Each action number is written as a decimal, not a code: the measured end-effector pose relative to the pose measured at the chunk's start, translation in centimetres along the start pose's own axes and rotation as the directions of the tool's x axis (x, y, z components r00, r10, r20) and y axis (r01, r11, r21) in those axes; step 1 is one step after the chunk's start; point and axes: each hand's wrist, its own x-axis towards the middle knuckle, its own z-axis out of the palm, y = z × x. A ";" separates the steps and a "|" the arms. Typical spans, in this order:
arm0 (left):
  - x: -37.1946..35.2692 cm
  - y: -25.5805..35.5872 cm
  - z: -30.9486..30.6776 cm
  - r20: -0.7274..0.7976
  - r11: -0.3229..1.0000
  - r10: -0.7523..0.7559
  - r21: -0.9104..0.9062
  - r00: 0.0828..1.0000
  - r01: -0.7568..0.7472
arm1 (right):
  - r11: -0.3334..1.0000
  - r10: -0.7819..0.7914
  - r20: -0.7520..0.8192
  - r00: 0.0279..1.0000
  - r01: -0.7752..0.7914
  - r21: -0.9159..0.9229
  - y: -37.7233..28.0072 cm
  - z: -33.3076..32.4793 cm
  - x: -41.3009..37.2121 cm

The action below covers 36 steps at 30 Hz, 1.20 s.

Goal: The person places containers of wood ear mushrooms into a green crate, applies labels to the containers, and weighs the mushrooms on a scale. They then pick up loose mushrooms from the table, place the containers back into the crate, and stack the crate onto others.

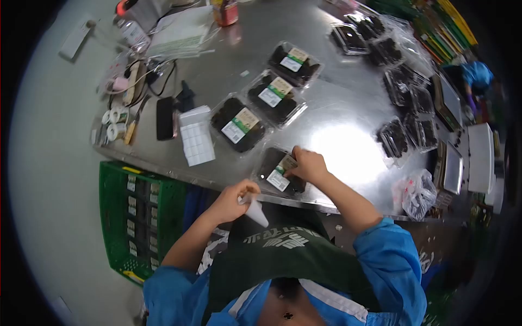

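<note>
At the table's near edge lies a clear plastic box (270, 158) of dark contents, its lid bearing a white, green and tan label (279, 180). My right hand (309, 165) has its fingers bent and pressed together at the label's upper end, touching the lid. A curled white paper strip (256, 212) hangs from my left hand (237, 201), whose fingers are closed on it just left of the box. Three similar labelled boxes stand beyond in a slanting row: a near box (224, 111), a middle box (260, 87) and a far box (280, 55).
A label sheet (197, 137) and a phone (165, 118) lie left of the boxes. Several unlabelled boxes (394, 138), a plastic bag (418, 193) and scales (452, 168) line the right. Below the table's left edge, a green crate (111, 228) holds labelled boxes. Papers (179, 32) lie far left.
</note>
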 end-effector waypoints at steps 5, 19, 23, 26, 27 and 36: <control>-1.4 -3.2 -3.0 0.125 0.979 0.164 0.103 0.978 -0.177 | 0.861 0.447 -0.671 0.591 -0.487 0.145 21.0 -5.1 -2.2; 2.4 0.0 13.1 0.022 0.975 -0.065 0.214 0.998 0.059 | 0.993 0.026 -0.268 0.963 0.005 0.114 17.1 0.0 -11.9; 3.2 1.3 19.2 -0.103 0.995 -0.053 -0.085 0.993 0.044 | 0.591 -0.329 0.117 0.937 0.108 0.800 11.1 -3.2 -15.4; 2.9 1.6 21.4 -0.221 0.976 0.032 0.218 0.975 0.017 | 0.634 -0.308 0.095 0.947 0.129 0.763 11.3 -3.9 -16.5; 2.7 1.6 21.8 -0.242 0.914 0.070 0.405 0.968 0.036 | 0.694 -0.359 0.019 0.933 0.254 0.673 12.1 -3.9 -16.2; -0.7 -2.9 18.8 -0.326 0.997 -0.065 -0.057 0.943 0.049 | 0.982 -0.179 0.042 0.983 0.175 0.072 15.8 0.0 -8.0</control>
